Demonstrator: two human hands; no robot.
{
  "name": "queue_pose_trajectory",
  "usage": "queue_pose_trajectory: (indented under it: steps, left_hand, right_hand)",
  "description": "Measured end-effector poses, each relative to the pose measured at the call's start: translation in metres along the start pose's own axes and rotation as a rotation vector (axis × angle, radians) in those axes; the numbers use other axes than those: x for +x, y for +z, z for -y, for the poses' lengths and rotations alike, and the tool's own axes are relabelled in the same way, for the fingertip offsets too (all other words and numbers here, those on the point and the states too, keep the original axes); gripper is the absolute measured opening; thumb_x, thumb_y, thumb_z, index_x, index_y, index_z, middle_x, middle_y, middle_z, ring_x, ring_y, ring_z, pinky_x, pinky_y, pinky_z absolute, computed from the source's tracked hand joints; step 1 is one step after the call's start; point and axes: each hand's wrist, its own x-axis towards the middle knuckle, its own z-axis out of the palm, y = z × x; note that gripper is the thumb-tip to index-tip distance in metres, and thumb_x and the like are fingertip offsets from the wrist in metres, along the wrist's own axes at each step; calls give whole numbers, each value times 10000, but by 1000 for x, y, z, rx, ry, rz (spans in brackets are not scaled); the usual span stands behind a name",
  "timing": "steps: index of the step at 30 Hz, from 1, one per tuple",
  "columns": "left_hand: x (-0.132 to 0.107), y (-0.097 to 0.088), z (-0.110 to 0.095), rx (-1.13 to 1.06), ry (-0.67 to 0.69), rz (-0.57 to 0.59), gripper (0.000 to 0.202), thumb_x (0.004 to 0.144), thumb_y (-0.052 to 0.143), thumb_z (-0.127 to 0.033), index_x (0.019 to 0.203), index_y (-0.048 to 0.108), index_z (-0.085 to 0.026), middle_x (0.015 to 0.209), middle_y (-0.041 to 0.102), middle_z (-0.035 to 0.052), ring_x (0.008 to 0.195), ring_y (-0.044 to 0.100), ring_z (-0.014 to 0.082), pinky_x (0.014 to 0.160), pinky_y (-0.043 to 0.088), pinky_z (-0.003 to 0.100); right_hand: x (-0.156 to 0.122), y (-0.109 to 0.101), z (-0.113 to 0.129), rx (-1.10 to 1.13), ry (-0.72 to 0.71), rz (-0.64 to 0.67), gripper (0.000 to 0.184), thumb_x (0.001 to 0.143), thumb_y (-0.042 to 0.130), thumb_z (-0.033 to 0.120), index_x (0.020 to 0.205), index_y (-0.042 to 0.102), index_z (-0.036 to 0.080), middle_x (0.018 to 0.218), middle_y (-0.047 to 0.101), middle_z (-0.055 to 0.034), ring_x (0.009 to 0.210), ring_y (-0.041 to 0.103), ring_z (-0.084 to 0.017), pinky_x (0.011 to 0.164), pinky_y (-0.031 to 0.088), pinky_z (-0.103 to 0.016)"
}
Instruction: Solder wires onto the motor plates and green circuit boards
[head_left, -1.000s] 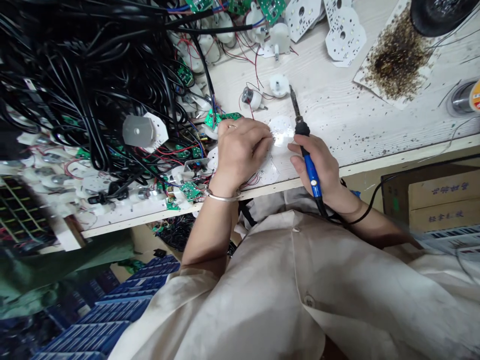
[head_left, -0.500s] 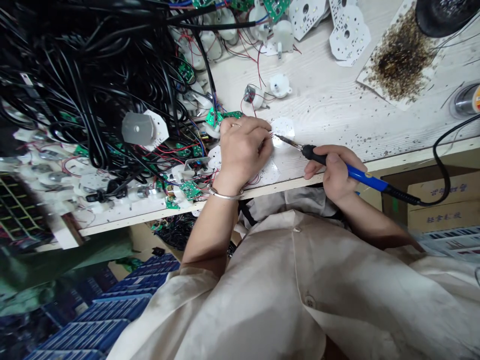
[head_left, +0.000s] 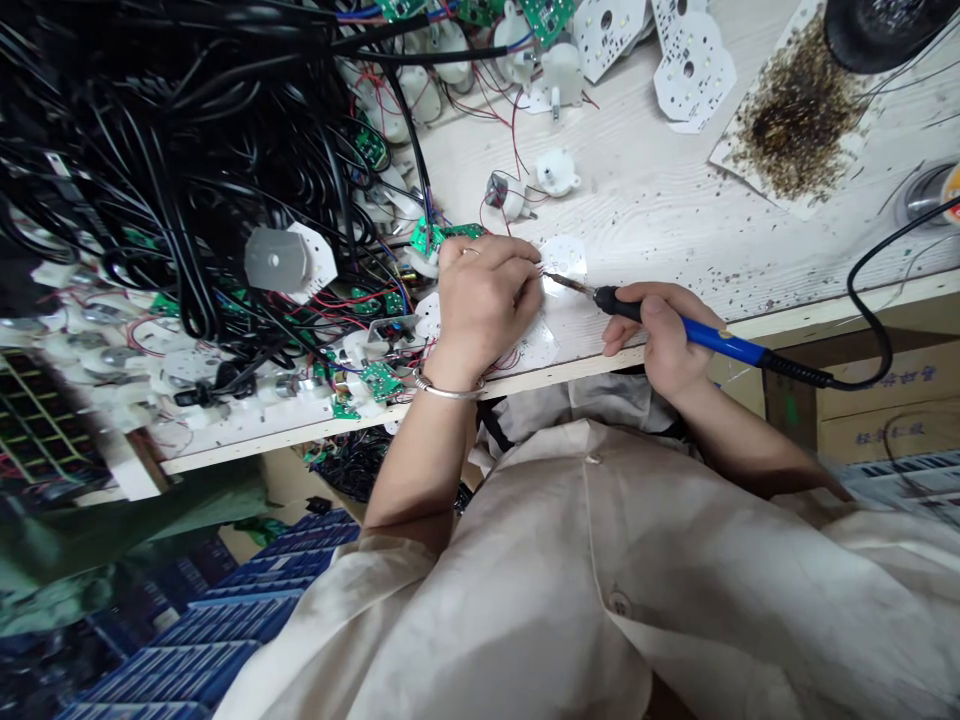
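Note:
My left hand (head_left: 484,300) is closed in a pinch on thin red wires at the edge of a white round LED board (head_left: 564,262) on the bench. My right hand (head_left: 660,335) grips a blue-handled soldering iron (head_left: 697,335) lying nearly level. Its tip touches the board just right of my left fingertips. A second white board (head_left: 536,345) lies under my left hand near the bench edge. I wear a bracelet on the left wrist.
A big tangle of black cables (head_left: 172,150) covers the left of the white bench (head_left: 675,220). Small motors (head_left: 556,172), green circuit boards (head_left: 379,380) and white LED boards (head_left: 694,70) lie about. A solder-spattered card (head_left: 795,110) is far right. Blue crates (head_left: 225,640) stand below.
One second ago the iron stood upright away from the board; my right hand has swung it down and its tip now rests on the board by my left fingers.

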Motion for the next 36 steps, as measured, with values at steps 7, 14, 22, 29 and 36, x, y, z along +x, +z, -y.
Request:
queue_pose_trajectory:
  steps: [7,14,22,29,36]
  left_hand:
    - [0,-1,0,-15,-18,28,177,968,488,-273,901,651,-268,1123,737,16,1048,640,229,1038,385,503]
    - [1,0,-1,-20,-33,23,196,977,487,-282,881,657,-258,1120,741,21,1051,642,231,1026,387,506]
    - [1,0,-3,4,-18,-1,192,954,516,-231,827,660,-249,1102,754,21,1035,666,230,966,413,497]
    - [-1,-1,-2,80,71,-36,165,932,537,-196,968,696,-220,1137,738,77,1044,664,268,928,440,492]
    - [8,-11,3,434,245,-141,202,921,505,-147,919,691,-228,1173,706,114,1057,597,309,800,439,467]
  right_hand:
    - [0,-1,-1,-12,0,-17,353,935,565,560,941,702,235,591,696,29,441,643,-127,415,518,-251]
    - [-1,-2,-2,-5,-32,12,290,972,539,494,968,689,246,611,693,38,443,637,-123,413,504,-252]
    - [-4,-3,-10,66,-167,-172,303,980,472,501,1002,642,252,592,662,42,419,596,-130,378,463,-256]
    - [-4,-4,-9,121,-277,-156,212,974,543,411,1132,606,284,785,722,54,542,688,-110,521,582,-251]
    - [55,-59,8,-672,-915,70,340,943,592,266,1282,609,273,1171,739,-85,1075,722,-236,906,608,-396]
